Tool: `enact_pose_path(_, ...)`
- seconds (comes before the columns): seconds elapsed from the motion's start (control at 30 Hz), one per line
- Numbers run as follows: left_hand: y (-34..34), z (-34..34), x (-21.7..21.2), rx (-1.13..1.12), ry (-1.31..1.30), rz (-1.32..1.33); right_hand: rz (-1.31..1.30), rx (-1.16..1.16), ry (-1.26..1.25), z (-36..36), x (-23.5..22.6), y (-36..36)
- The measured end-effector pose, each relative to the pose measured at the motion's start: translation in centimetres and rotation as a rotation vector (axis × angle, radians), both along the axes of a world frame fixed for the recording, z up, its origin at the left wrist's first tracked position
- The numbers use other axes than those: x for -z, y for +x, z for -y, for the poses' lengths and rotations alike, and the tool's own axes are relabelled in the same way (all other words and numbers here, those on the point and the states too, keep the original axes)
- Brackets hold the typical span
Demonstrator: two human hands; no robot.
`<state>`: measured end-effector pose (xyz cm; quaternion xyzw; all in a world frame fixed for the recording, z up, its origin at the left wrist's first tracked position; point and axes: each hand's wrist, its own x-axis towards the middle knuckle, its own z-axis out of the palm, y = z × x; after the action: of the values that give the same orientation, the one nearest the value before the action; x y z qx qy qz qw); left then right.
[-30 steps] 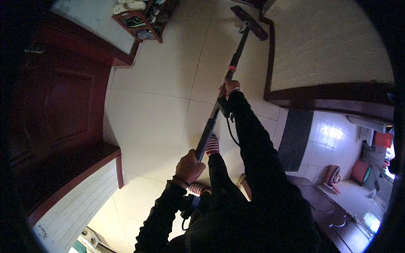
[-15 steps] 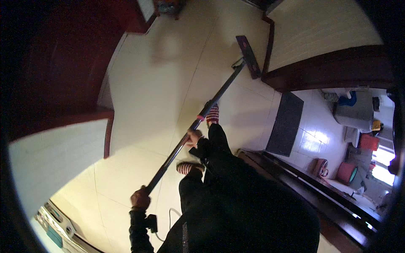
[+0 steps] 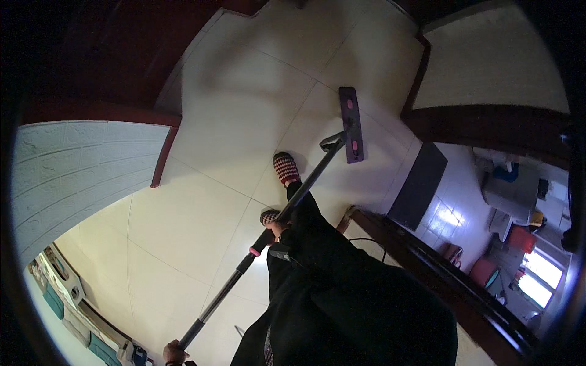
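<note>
I have the left grip (image 3: 176, 352) closed round the mop pole (image 3: 223, 296) at lower left, the right grip (image 3: 279, 229) wrapped round it below centre; the purple mop head (image 3: 351, 125) lies beyond, upper centre.

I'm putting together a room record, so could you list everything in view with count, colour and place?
Mop: one, dark with a pink ring and a purple head, slanting across the centre
Tiled floor: one, cream, centre
Woodwork: several pieces, dark red-brown, upper left and right
Textured wall: one, white, left
Plain wall: one, pale, upper right
Mat: one, dark grey, right doorway
Window: one, bright white, far right
Red object: one, red, near the window
Cushion-like pieces: at least two, teal, lower left
Other small items: uncounted, mixed colours, far right, too small to identify
Footwear: two, red-white-black, on the feet
Clothing: dark, lower centre
Right hand: one, bare, gripping the mop midway
Left hand: one, bare, at the mop's near end
</note>
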<state>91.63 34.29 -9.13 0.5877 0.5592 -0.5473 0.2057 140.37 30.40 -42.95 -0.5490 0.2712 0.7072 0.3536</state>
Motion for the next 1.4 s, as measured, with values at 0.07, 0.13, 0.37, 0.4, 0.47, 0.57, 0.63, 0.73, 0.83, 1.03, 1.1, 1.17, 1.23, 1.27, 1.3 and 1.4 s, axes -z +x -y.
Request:
enact_pose_path(0.07, -0.7, 1.6, 2.4, -0.017, -0.114, 0.053, 0.049, -0.02, -0.014, 0.3, 2.0, 1.4)
enact_pose_path(0.13, 2.0, 3.0, 4.6, -0.211, -0.163, 0.095, 0.115, -0.012, -0.034, -0.1, 4.2, 4.8)
enact_pose_path(0.37, 27.8, -4.3, 13.2, -0.548, -0.262, 0.497, 0.363, 0.32, 0.112, -11.4, 6.4, 22.7)
enact_pose_path(0.4, 31.6, -6.9, 14.2, -0.638, -0.235, 0.478, 0.4, 0.363, 0.173, -14.4, 5.9, 25.3)
enact_pose_path(0.47, 38.4, -11.8, 14.4, -0.328, -0.084, 0.584, 0.548, 0.341, 0.314, -19.9, 4.6, 29.1)
enact_pose_path(0.57, 45.7, -16.4, 11.7, -0.256, 0.144, 0.63, 0.516, 0.5, 0.365, -26.6, 3.1, 32.7)
enact_pose_path(0.63, 47.7, -17.9, 9.7, -0.278, 0.151, 0.61, 0.594, 0.412, 0.429, -29.0, 2.6, 32.6)
enact_pose_path(0.73, 47.0, -17.6, 8.1, -0.252, 0.186, 0.566, 0.499, 0.45, 0.459, -30.1, 2.0, 30.2)
enact_pose_path(0.83, 42.3, -15.0, 7.0, -0.283, 0.186, 0.517, 0.525, 0.341, 0.405, -29.4, 1.1, 24.6)
enact_pose_path(1.03, 27.2, -5.5, 7.1, -0.289, 0.12, 0.545, 0.483, -0.016, 0.272, -23.1, 0.4, 11.2)
enact_pose_path(1.1, 19.9, -2.6, 7.6, -0.239, 0.169, 0.548, 0.336, 0.103, 0.241, -19.6, 1.7, 4.4)
enact_pose_path(1.17, 11.4, 0.2, 7.4, -0.222, 0.217, 0.514, 0.253, 0.078, 0.227, -15.0, 3.0, -3.4)
enact_pose_path(1.23, 2.3, 1.9, 6.4, -0.172, 0.246, 0.412, 0.581, -0.511, 0.587, -10.2, 3.5, -10.7)
enact_pose_path(1.27, -2.2, 2.9, 5.3, -0.19, 0.274, 0.332, 1.026, -0.899, 1.023, -7.6, 3.0, -14.0)
enact_pose_path(1.3, -6.4, 3.8, 3.7, -0.191, 0.32, 0.325, 0.429, -0.553, 0.874, -6.4, 2.2, -19.2)
enact_pose_path(1.4, -17.8, 6.2, -1.8, -0.263, 0.183, 0.113, -0.282, -0.439, 0.637, -1.4, -1.0, -25.2)
